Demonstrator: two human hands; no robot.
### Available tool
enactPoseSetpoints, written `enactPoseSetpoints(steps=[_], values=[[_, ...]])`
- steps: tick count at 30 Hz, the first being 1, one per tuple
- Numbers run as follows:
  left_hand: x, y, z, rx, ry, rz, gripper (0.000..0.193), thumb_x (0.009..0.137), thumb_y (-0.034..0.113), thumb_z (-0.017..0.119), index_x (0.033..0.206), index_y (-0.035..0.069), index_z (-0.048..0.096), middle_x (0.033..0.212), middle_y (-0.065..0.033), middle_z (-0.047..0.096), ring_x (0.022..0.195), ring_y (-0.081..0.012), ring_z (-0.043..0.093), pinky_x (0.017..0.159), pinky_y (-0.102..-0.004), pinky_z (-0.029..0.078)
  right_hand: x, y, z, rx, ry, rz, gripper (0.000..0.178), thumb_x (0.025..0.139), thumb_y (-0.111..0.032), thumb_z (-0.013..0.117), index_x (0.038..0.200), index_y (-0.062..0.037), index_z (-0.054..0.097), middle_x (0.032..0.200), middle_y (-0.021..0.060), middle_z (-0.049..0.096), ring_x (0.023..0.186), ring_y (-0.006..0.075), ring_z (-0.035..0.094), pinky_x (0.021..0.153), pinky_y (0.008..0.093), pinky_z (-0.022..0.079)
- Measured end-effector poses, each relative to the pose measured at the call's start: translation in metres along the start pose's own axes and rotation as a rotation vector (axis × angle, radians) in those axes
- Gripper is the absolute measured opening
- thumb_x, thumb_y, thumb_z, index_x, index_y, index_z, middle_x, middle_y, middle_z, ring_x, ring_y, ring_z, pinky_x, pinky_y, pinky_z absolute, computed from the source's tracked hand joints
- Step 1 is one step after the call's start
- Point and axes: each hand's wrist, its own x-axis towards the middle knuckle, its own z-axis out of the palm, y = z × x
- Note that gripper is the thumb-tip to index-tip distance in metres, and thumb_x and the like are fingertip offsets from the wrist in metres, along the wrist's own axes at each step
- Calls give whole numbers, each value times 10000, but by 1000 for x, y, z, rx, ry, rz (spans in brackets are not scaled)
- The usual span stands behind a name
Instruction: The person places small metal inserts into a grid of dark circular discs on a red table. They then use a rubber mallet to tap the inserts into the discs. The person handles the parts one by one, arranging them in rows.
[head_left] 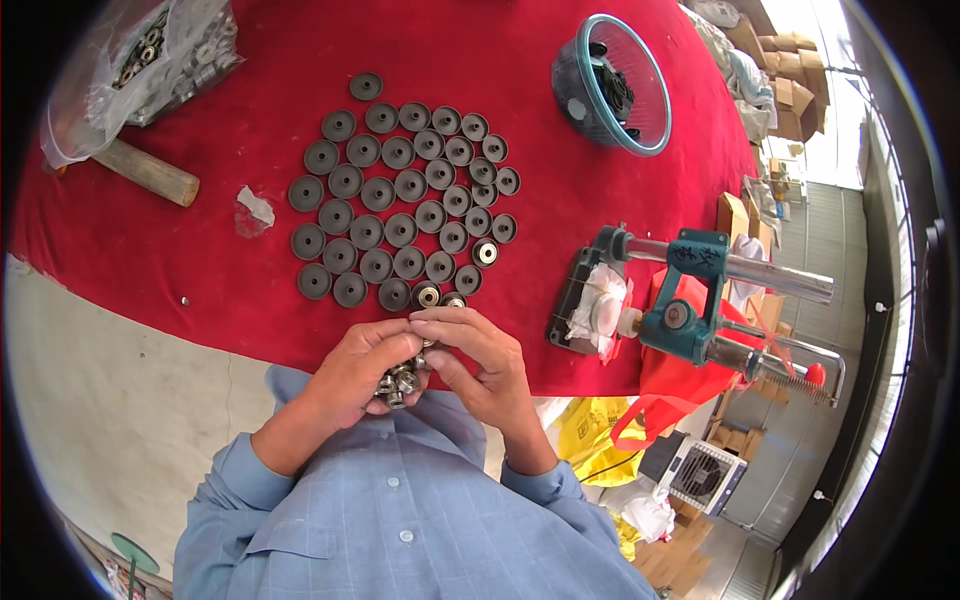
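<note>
Metal bearings [404, 381]: in your left palm; probably light, hard, slippery; pinch by outer rims
Left hand [352, 372]: cupped around them
Right hand [488, 372]: fingers curved beside it; its grip I cannot tell

The red surface [560, 205] is carrying discs [377, 194], a basin [572, 88] and a press [668, 332]; a bag [185, 75], stick [152, 173] and scrap [257, 206] are lying left of the discs.
</note>
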Motion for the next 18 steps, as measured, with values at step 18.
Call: enactPoseSetpoints(steps=[18], values=[[7, 4, -9, -759, -1, -84, 320, 1130, 323, 532, 1098, 29, 656, 989, -167, 692, 801, -230, 726, 395, -237, 514, 8, 65, 12, -520, 519, -151, 270, 836, 10, 874, 1079, -34, 764, 1046, 112, 755, 913, 261, 733, 749, 374, 601]])
